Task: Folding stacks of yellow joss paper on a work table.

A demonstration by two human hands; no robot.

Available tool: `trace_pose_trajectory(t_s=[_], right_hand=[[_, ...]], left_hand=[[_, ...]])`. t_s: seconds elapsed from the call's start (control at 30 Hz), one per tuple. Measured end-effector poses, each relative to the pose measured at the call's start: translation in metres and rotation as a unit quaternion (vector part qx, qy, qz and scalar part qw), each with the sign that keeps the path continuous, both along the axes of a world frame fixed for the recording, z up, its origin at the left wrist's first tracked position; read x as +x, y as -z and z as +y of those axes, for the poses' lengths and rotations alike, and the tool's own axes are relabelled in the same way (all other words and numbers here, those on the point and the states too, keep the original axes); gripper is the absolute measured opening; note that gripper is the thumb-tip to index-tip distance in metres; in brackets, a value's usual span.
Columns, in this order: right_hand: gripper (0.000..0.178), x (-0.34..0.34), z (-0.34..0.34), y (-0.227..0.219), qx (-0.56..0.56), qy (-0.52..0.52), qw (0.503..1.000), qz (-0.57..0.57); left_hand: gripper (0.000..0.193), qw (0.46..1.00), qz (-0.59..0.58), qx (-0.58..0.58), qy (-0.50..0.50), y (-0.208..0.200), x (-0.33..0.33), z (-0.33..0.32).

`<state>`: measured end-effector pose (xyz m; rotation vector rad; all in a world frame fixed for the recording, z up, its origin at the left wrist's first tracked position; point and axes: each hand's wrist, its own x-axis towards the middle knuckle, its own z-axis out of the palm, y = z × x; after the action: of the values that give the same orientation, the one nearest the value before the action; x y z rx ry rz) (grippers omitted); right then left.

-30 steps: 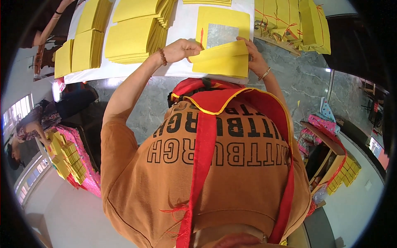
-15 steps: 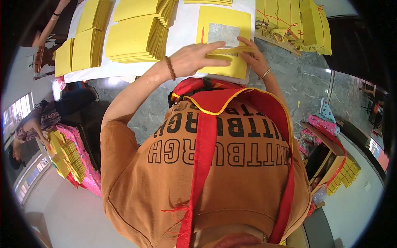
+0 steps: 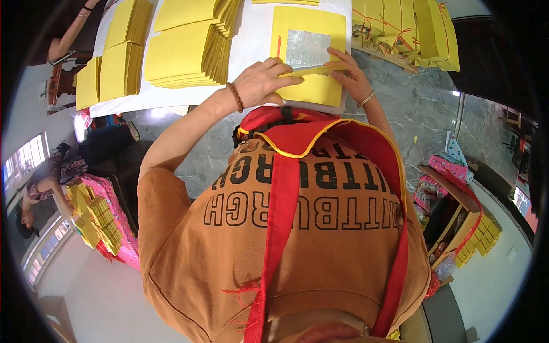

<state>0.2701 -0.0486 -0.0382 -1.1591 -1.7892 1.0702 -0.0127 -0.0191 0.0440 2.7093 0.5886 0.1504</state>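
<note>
A yellow paper sheet point(image 3: 311, 18) with a silver square point(image 3: 309, 47) and a small red mark lies on the white-covered table before me. Its near part is lifted into a narrow fold point(image 3: 315, 71) below the silver square. At the fold's left end, my left hand point(image 3: 262, 82) grips the paper between its fingers, its thumb lower down. My right hand point(image 3: 353, 75) pinches the right end, with its index finger reaching along the silver square's edge. More yellow paper point(image 3: 314, 90) lies flat under the fold.
Stacks of folded yellow paper point(image 3: 177, 57) cover the table's left side. Bundled yellow paper tied with red string point(image 3: 432, 34) sits beyond the right edge. Other people work at the left, one near a pink-covered table point(image 3: 117, 200). A wooden stand point(image 3: 457, 200) is at the right.
My left hand has drawn slightly left and its fingers have curled closer around the fold. The right hand stays almost in place. The person at the far left has shifted.
</note>
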Motion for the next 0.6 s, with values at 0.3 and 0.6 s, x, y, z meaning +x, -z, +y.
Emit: trace_pose_trajectory(t_s=[0.3,0.6], right_hand=[[0.046,0.0,0.001,0.001,-0.035,0.0,0.999,0.007],[0.031,0.002,0.002,0.0,-0.008,-0.02,1.0,0.007]], left_hand=[[0.058,0.992,0.02,-0.125,0.016,-0.004,-0.004,0.022],[0.066,0.995,0.051,0.083,0.016,0.0,-0.001,-0.007]])
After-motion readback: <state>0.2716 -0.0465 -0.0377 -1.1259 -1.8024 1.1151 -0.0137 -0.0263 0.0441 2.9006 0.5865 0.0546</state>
